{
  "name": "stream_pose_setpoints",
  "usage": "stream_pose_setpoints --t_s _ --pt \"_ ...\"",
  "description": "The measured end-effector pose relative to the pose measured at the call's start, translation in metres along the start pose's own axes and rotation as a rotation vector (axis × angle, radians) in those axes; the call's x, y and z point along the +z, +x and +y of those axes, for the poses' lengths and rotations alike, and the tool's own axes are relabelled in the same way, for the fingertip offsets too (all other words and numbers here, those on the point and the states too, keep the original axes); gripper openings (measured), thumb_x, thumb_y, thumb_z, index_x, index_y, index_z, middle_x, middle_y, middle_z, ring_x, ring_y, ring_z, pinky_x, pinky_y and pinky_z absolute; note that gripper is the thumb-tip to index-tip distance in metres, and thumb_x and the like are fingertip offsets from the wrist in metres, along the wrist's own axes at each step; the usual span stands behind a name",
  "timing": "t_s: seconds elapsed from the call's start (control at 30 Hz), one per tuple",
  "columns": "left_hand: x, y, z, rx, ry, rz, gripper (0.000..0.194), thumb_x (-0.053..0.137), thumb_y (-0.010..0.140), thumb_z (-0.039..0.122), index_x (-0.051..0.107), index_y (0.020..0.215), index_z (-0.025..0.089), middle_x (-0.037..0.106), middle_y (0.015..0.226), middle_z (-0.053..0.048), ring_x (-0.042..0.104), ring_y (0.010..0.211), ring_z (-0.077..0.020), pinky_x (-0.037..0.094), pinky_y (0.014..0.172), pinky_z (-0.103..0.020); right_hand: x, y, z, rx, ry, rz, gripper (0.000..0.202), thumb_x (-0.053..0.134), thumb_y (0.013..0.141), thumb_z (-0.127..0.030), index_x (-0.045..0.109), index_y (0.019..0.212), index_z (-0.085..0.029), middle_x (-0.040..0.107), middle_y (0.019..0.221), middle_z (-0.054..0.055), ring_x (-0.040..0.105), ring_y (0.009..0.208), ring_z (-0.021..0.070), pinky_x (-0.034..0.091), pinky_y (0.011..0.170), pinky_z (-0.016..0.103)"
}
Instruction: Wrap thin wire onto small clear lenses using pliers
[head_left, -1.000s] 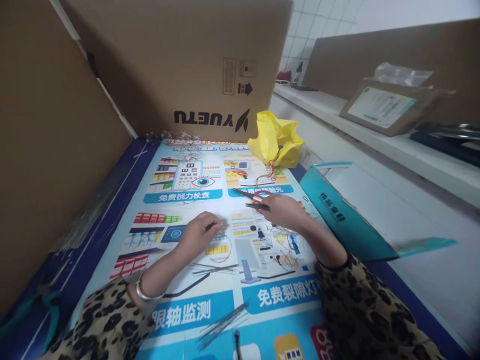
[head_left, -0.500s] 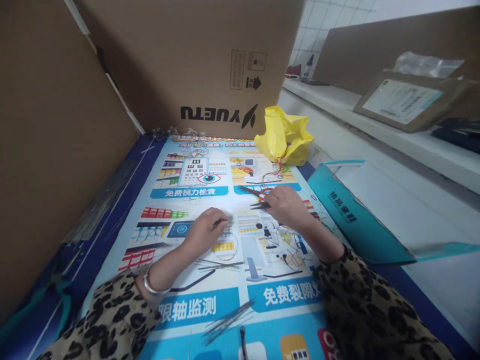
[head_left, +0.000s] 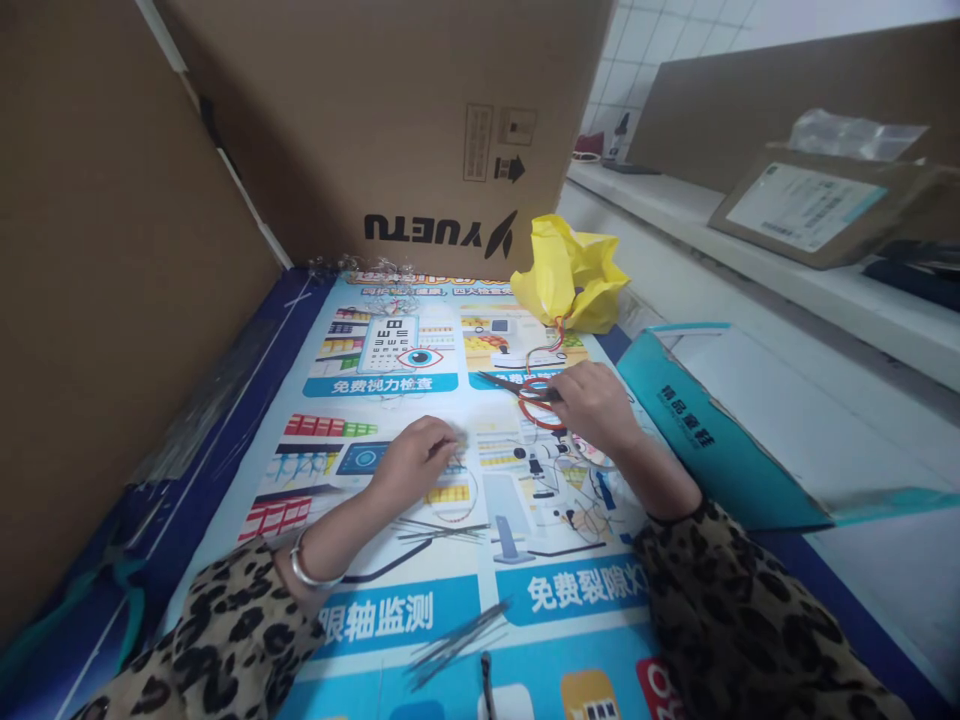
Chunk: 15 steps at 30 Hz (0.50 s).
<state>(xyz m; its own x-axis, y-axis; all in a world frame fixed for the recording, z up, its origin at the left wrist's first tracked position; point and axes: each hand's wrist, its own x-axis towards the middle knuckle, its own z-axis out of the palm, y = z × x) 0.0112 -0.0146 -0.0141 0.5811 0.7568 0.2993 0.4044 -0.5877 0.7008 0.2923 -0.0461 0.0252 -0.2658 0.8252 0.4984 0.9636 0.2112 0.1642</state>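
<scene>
My left hand [head_left: 416, 460] is over the printed sheet, thumb and forefinger pinched on something small and thin. A fine wire loop [head_left: 471, 510] hangs or lies just below those fingertips; where it joins them is unclear. My right hand [head_left: 596, 405] is closed around dark tweezers [head_left: 553, 394], mostly hidden by the fingers. Beside and beneath them lie scissors [head_left: 534, 408] with orange-red handles, blades pointing left. Between my forearms are two loose bundles of thin dark wires, an upper bundle [head_left: 442, 530] and a lower bundle [head_left: 461, 640].
A crumpled yellow bag [head_left: 570, 275] with coloured cords stands at the back right. A teal box [head_left: 690, 430] sits along the right edge. Tall cardboard [head_left: 420, 130] walls the back and left. Teal-handled pliers [head_left: 124, 590] lie at left. Clear tangled strands [head_left: 390, 285] lie at the back.
My right hand has drawn back to the right with the tweezers, uncovering more of the orange scissor handles. My left hand has barely moved.
</scene>
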Motion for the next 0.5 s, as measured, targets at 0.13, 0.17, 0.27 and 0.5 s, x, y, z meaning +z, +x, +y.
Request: stream_pose_setpoints --t_s 0.13,0.17,0.27,0.5 --pt "-0.003 -0.001 0.01 -0.009 -0.063 0.103 0.012 0.049 0.082 0.024 0.06 0.083 0.02 0.061 0.086 -0.003 0.055 0.083 -0.0146 0.043 0.076 -0.028 -0.015 0.009 -0.035 0.21 0.101 -0.218 0.018 0.048 0.078 -0.025 0.063 0.081 -0.017 0.064 0.077 0.006 0.053 0.073 0.0175 0.033 0.063 0.027" --pt "-0.005 -0.003 0.015 -0.022 -0.094 0.118 0.013 0.049 0.083 0.026 0.06 0.083 0.02 0.061 0.086 -0.003 0.055 0.083 -0.0145 0.043 0.075 -0.027 -0.02 0.011 -0.046 0.208 0.168 -0.266 0.018 0.046 0.079 -0.025 0.062 0.082 -0.018 0.064 0.081 0.005 0.054 0.073 0.0159 0.032 0.061 0.025" --pt "-0.008 -0.007 0.032 -0.111 -0.235 0.06 0.018 0.049 0.083 0.032 0.061 0.085 0.019 0.062 0.087 -0.003 0.055 0.081 -0.0143 0.043 0.074 -0.026 -0.035 0.013 -0.075 0.217 0.266 -0.33 0.016 0.047 0.078 -0.027 0.06 0.073 -0.019 0.063 0.076 0.002 0.053 0.068 0.0139 0.03 0.056 0.024" --pt "-0.004 -0.012 0.045 -0.332 -0.577 -0.055 0.022 0.055 0.078 0.038 0.057 0.08 0.016 0.057 0.069 0.001 0.053 0.063 -0.0106 0.042 0.058 -0.022 -0.035 0.007 -0.098 0.168 0.317 -0.323 0.014 0.048 0.075 -0.025 0.057 0.067 -0.018 0.061 0.069 0.003 0.053 0.067 0.014 0.029 0.057 0.024"
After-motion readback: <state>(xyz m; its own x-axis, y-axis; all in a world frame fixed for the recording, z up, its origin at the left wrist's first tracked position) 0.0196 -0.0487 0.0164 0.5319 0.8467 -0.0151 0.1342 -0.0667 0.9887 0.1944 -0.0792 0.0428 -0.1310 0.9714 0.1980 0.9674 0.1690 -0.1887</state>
